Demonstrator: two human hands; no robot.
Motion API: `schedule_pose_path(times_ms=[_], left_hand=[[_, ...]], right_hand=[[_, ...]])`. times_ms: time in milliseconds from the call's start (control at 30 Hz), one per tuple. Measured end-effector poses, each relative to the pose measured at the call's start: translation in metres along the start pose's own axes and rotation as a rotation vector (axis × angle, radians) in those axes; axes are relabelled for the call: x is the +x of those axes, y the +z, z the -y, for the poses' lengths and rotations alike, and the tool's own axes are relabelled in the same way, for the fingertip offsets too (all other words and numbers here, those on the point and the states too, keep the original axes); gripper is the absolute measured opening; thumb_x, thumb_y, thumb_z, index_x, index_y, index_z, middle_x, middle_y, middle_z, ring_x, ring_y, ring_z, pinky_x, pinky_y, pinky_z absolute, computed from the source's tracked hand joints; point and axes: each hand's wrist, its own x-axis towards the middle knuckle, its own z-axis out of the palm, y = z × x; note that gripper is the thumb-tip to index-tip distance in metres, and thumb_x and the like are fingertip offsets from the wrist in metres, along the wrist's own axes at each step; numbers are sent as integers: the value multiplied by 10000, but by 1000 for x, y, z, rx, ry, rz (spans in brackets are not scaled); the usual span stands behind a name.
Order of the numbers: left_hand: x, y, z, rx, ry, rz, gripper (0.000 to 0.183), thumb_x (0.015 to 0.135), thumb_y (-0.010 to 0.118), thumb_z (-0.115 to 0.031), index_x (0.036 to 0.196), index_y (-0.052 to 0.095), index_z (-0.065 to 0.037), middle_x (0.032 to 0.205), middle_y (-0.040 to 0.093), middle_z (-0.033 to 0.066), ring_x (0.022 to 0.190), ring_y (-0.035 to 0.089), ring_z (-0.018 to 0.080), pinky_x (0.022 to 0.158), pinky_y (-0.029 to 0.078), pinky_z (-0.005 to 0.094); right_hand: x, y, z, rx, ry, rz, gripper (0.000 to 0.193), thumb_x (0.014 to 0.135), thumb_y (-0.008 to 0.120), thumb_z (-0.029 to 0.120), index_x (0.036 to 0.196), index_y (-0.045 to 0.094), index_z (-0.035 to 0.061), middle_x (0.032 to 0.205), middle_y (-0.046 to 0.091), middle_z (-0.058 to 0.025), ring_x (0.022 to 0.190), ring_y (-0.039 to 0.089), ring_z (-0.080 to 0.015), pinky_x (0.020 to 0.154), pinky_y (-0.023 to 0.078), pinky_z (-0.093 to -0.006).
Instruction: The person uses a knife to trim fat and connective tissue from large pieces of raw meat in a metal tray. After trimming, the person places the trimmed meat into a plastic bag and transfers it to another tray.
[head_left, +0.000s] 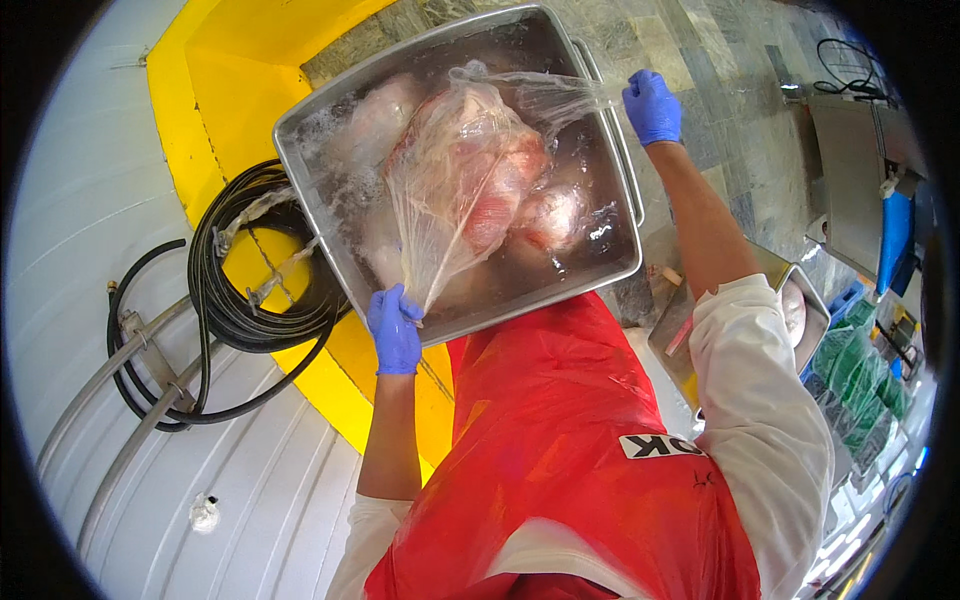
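A large chunk of raw red meat [500,170] sits partly out of the water in a deep metal tub [460,325]. Clear plastic film [430,210] clings over its left side and top. Gloved in blue, my left hand [395,330] is closed on the gathered film at the tub's near rim. My right hand [652,108], also in a blue glove, makes a fist beyond the right rim, and another stretch of film runs out taut to it. More meat [553,218] lies in the cloudy water beside and below the chunk.
Coiled black hose [235,270] hangs left of the tub, by metal pipes [120,365] and a white ribbed wall [90,200]. Yellow structure [240,90] stands behind it. At right are a smaller metal container [810,315], green plastic [858,375] and tiled floor [700,50].
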Motion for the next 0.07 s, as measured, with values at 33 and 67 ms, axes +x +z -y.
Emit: schedule_pose_path(times_ms=[33, 67], left_hand=[[4, -1, 2, 93, 19, -21, 207, 958, 667, -190, 866, 501, -109, 677, 480, 7, 611, 514, 141, 603, 443, 315], [9, -2, 3, 188, 38, -42, 208, 963, 677, -207, 914, 507, -98, 686, 496, 10, 620, 540, 143, 604, 451, 309]], right_hand=[[2, 5, 7, 67, 32, -3, 211, 894, 697, 285, 1006, 682, 107, 1006, 699, -211, 921, 695, -403, 810, 554, -508], [1, 14, 16, 138, 76, -5, 226, 892, 702, 294, 1025, 680, 113, 1028, 701, -213, 934, 697, -400, 823, 554, -512]])
